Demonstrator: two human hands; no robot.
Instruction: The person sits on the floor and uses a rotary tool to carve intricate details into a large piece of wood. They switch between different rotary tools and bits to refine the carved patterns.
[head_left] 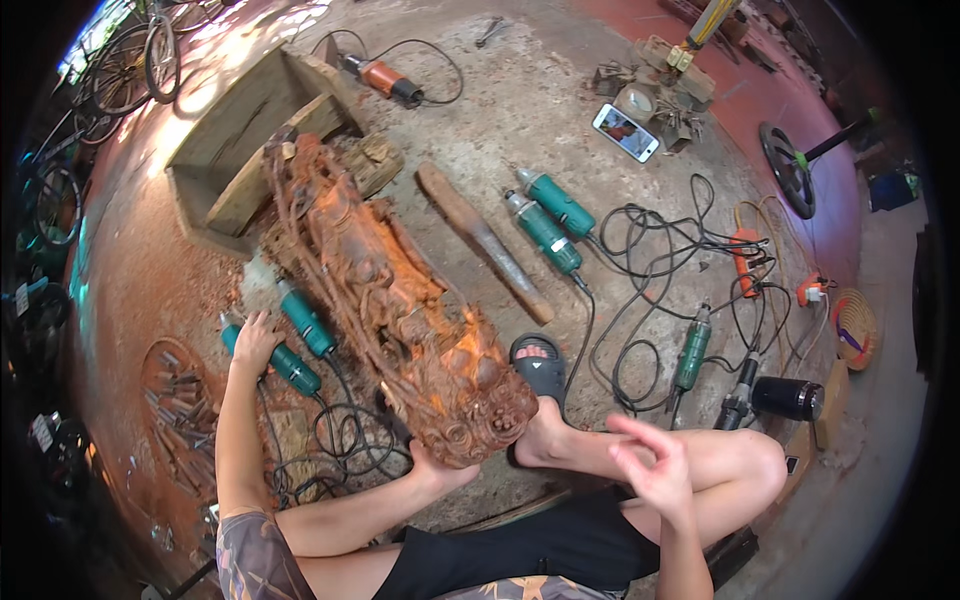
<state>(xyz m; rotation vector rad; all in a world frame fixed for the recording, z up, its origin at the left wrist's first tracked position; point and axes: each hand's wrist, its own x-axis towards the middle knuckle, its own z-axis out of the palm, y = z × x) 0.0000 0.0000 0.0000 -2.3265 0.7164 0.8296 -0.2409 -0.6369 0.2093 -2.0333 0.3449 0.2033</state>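
Observation:
My left hand [257, 340] is closed over the body of a green die grinder [292, 372] that lies on the floor at the left. Close beside it lies another green die grinder [307, 322]. My right hand [655, 468] is raised above my bent right leg, fingers apart, holding nothing. Between my feet rests a long, reddish-brown wood carving [400, 300] with deep relief and pierced hollows. Its far end leans on a wooden block [372, 163], while its near end is by my left foot.
A wooden mallet [485, 240] and two green die grinders [545, 235] lie right of the carving. Tangled black cords [650, 250] spread further right, near another green grinder [692, 350]. A phone [626, 133] and a wooden trough [215, 165] are farther back. Several bits [180, 400] lie at left.

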